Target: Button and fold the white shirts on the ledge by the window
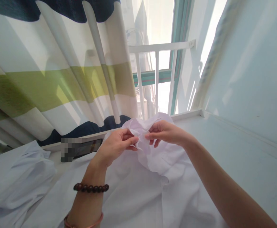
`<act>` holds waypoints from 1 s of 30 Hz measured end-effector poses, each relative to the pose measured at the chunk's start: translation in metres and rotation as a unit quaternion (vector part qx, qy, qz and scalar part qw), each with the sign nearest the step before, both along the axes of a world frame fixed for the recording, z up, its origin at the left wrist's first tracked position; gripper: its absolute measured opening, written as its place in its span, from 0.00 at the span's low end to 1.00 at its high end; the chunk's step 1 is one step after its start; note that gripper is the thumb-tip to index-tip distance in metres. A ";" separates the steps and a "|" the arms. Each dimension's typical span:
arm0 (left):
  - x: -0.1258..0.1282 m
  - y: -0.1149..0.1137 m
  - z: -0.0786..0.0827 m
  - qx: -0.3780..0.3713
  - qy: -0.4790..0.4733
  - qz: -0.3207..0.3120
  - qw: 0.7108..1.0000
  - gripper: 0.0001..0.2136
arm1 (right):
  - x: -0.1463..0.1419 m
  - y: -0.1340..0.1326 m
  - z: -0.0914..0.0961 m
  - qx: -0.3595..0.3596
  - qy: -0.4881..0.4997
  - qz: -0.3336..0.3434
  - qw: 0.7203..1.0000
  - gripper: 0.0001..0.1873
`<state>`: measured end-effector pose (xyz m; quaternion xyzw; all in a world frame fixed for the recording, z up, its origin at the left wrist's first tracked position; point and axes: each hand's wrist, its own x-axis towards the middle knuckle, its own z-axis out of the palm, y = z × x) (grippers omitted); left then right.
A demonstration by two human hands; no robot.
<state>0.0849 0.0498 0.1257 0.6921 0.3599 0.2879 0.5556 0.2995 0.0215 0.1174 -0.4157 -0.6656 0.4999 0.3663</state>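
White garment (138,186), head view: draped across the near middle, its far edge bunched. The left hand (118,144) pinches that edge, thumb against fingers; the right hand's (165,131) curled fingers touch it just right, grip unclear.

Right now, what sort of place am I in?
Probably a bedroom or dormitory room, judging by the striped curtain, the white railing and the green-framed window behind it.

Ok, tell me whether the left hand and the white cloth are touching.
Touching. The head view shows the left hand pinching a gathered fold of the white cloth at its fingertips.
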 end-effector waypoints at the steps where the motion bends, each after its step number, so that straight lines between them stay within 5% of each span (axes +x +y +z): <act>1: 0.000 -0.001 0.000 -0.005 -0.007 -0.019 1.000 0.16 | -0.002 -0.001 0.001 -0.001 0.007 0.010 1.000 0.22; 8: -0.001 -0.005 0.002 0.022 -0.001 -0.065 0.998 0.16 | -0.006 -0.005 0.006 0.039 -0.036 -0.065 0.997 0.10; 12: 0.003 -0.005 -0.003 0.056 0.018 -0.038 0.998 0.14 | -0.010 -0.009 0.010 0.117 -0.060 -0.120 0.984 0.15; 20: 0.010 -0.006 -0.002 0.015 -0.014 0.000 1.000 0.14 | -0.015 -0.015 0.012 0.136 -0.097 -0.040 0.985 0.11; 30: -0.001 -0.013 0.011 0.034 0.024 0.011 0.999 0.12 | -0.018 -0.016 0.012 0.099 -0.108 -0.047 0.988 0.08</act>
